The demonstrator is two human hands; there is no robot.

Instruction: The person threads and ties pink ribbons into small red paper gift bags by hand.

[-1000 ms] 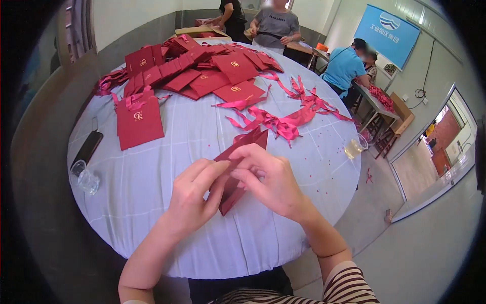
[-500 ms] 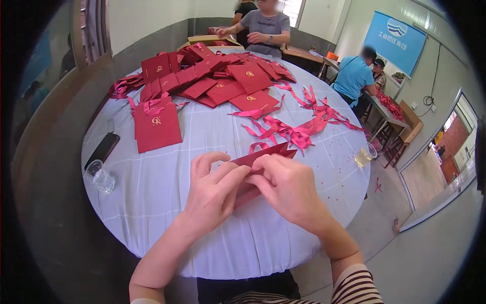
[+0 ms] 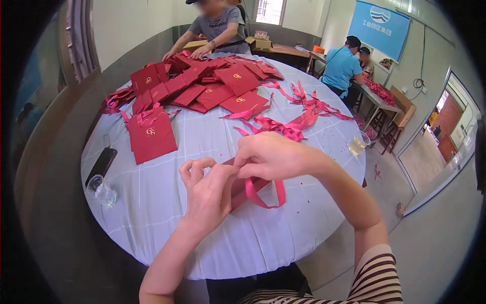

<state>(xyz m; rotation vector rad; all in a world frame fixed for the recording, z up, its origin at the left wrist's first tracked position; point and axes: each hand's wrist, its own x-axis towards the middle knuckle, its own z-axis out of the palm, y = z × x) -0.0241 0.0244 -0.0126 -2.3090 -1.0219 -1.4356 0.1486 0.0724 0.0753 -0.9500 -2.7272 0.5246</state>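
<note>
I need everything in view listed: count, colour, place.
Bag: one, red, at the hands
Ribbon loop: one, pink, beside that bag
Bag pile: uncountable, red, far side
Separate bags: two or more, red, left
Loose ribbons: uncounted, pink, right of pile
Phone: one, black, left edge
Cups: two, clear, left and right edges
Tablecloth: one, pale blue, underneath
Banner: one, blue, right wall
Box: at least one, brown, background
People: at least four, shirts including grey and blue, background
Sleeve: one, striped, right arm
Left hand: one, bare, at the bag
Right hand: one, bare, above the bag
</note>
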